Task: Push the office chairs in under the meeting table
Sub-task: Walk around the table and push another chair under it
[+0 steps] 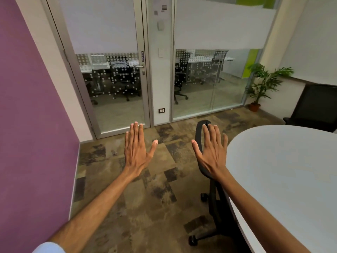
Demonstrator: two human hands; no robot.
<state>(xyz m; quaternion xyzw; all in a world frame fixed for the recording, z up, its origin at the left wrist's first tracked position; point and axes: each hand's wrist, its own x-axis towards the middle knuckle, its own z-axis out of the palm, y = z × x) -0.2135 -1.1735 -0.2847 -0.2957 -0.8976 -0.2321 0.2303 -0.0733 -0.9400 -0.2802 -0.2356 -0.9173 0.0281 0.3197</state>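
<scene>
1. Both hands flat, fingers spread, palms down, gripping nothing. Left hand (136, 148) hangs over bare carpet (145, 207), centre of frame. Right hand (212, 152) sits in front of the near chair's back; touching it or not, can't tell.
2. Near chair (213, 203): lower centre-right, black, seen edge-on, close against the edge of the white round-ended table (284, 179). Seat looks tucked under already, prob. done or nearly.
3. Second chair (317, 105): right edge of frame, beyond the table's far side. Whether it's in under the top, can't tell.
4. Handling, my guess: castors (193, 240) mean it rolls w/ light push, but carpet adds drag. Swivel base, so off-centre shove will spin it. Back prob. flexes some.
5. Where to hold: top rim of back, both hands, push straight at the table.
6. Count in this room: 2 chairs, 1 table, 1 potted plant (264, 84) upper right. More chairs behind the glass, other room, not ours.
</scene>
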